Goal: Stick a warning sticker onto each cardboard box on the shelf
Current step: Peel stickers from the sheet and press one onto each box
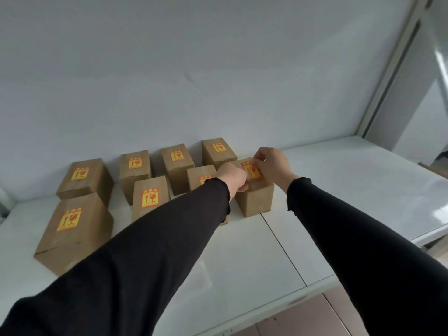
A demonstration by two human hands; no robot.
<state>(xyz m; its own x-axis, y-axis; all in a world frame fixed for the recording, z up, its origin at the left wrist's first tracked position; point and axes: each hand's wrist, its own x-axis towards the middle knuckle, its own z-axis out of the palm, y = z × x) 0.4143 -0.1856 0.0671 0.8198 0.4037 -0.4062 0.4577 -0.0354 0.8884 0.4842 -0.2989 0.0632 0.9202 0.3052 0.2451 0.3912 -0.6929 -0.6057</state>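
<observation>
Several brown cardboard boxes stand on a white shelf (242,251), each with a yellow and red warning sticker on top. On the rightmost box (257,200) lies a sticker (252,171). My right hand (271,166) pinches that sticker's upper right edge with its fingertips. My left hand (234,177) is curled against the box's left top edge, its fingers touching the sticker's left side. Behind my left arm a box (201,173) shows only part of its sticker (204,179). Both arms wear black sleeves.
The other stickered boxes sit to the left, such as the near-left box (72,234) and the middle box (150,197). A white wall (194,81) rises behind them. A metal upright (397,69) stands at the right; the shelf's front edge (242,318) is near me.
</observation>
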